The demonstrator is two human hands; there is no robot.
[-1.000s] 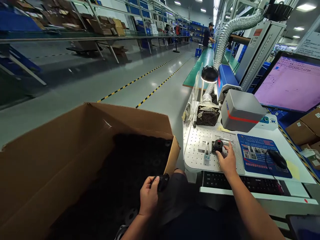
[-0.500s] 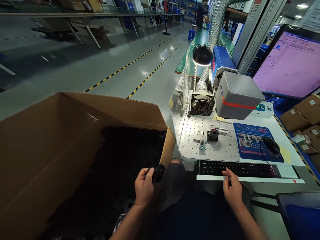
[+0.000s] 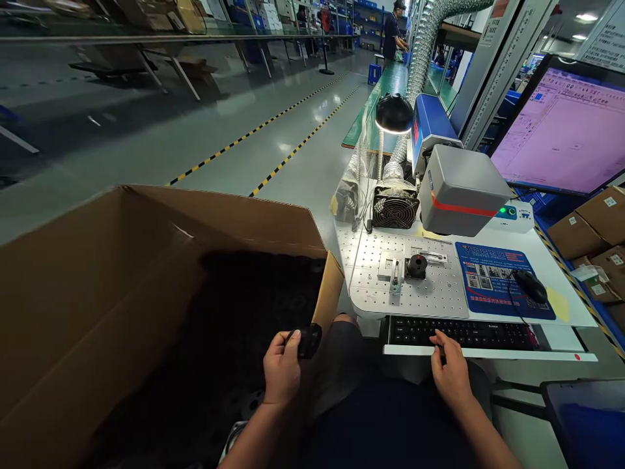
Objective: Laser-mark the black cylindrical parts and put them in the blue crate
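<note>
My left hand [image 3: 283, 368] is closed on a small black round plastic part [image 3: 309, 341], gripped between thumb and fingers beside the rim of a large cardboard box [image 3: 266, 218]. Dark parts [image 3: 254, 306] lie heaped inside the box, too dim to make out singly. Over the front edge of the black keyboard [image 3: 463, 332] rests my right hand [image 3: 450, 365], its fingers apart and nothing visible in it. A similar black round part [image 3: 416, 266] sits against metal stops on the perforated plate [image 3: 361, 286], with a red light spot on it.
A grey machine head [image 3: 466, 189] with a red stripe overhangs the plate. A fan [image 3: 394, 212] and lamp [image 3: 394, 114] stand behind. Mouse [image 3: 530, 285], mouse pad [image 3: 488, 296] and monitor [image 3: 561, 130] are on the right. A person [image 3: 392, 36] stands at the far bench.
My right hand has shifted slightly to the left at the keyboard's edge. The left hand keeps hold of its black part. The view has tilted up a little.
</note>
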